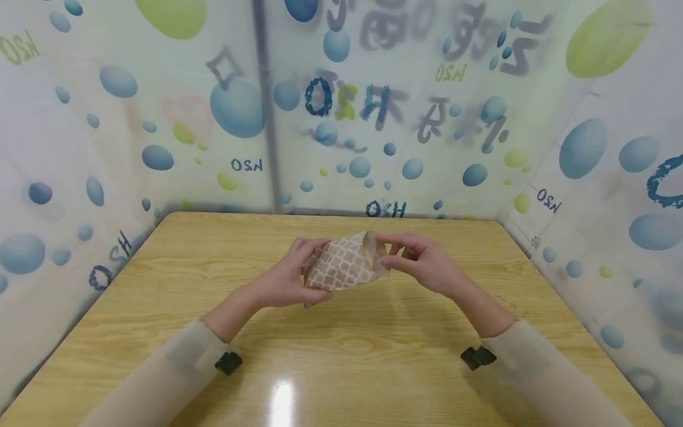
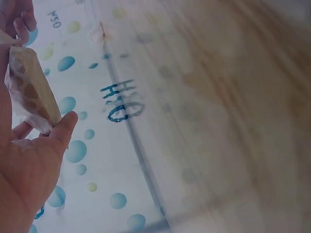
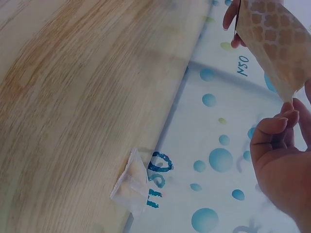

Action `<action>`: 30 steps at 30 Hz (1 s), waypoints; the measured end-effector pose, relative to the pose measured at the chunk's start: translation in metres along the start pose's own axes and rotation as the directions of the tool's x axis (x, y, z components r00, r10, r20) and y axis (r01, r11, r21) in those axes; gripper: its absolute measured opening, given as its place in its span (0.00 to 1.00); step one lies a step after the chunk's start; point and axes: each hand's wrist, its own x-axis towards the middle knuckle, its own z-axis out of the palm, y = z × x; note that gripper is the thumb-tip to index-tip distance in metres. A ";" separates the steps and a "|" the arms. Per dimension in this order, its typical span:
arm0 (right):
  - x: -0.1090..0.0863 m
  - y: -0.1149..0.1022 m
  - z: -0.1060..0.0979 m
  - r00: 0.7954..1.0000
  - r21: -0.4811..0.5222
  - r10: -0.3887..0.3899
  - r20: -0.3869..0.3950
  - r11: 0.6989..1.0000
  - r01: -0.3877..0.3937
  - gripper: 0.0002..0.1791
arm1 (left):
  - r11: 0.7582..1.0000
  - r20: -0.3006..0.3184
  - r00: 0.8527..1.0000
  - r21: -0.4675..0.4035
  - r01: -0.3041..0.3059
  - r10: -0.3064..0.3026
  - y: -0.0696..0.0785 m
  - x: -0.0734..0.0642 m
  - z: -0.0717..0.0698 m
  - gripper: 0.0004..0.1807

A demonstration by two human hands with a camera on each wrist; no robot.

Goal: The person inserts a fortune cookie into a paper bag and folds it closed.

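A tan paper bag with a white lattice pattern (image 1: 341,264) is held above the wooden table, tilted, its mouth toward the right. My left hand (image 1: 290,276) grips the closed end, thumb along the lower edge and fingers at the upper edge. At the mouth, my right hand (image 1: 427,261) pinches the paper edge between thumb and fingers. The right wrist view shows these fingertips (image 3: 286,119) right at a gathered corner of the bag (image 3: 272,43). In the left wrist view the bag (image 2: 31,87) lies between the left thumb and fingers; its inside is hidden there.
A small whitish packet (image 3: 132,187) lies on the wooden table (image 1: 341,356) in the right wrist view. Printed curtain-like walls with bubbles and letters (image 1: 341,148) enclose the table at the back and both sides. Dark straps (image 1: 228,363) hang at both cuffs.
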 end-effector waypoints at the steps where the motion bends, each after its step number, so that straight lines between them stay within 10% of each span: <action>1: 0.001 0.000 0.001 1.000 0.002 0.001 0.001 1.000 -0.001 0.24 | 1.000 0.001 1.000 -0.004 0.000 0.000 0.000 0.000 0.000 0.56; 19: 0.005 0.000 0.004 1.000 0.022 0.013 0.012 1.000 -0.013 0.24 | 1.000 0.005 1.000 -0.003 -0.005 0.005 -0.003 0.000 0.002 0.57; 30: -0.008 0.034 -0.029 0.991 0.031 0.111 -0.079 0.994 -0.109 0.22 | 1.000 -0.018 1.000 0.021 0.001 -0.001 -0.003 -0.001 -0.001 0.57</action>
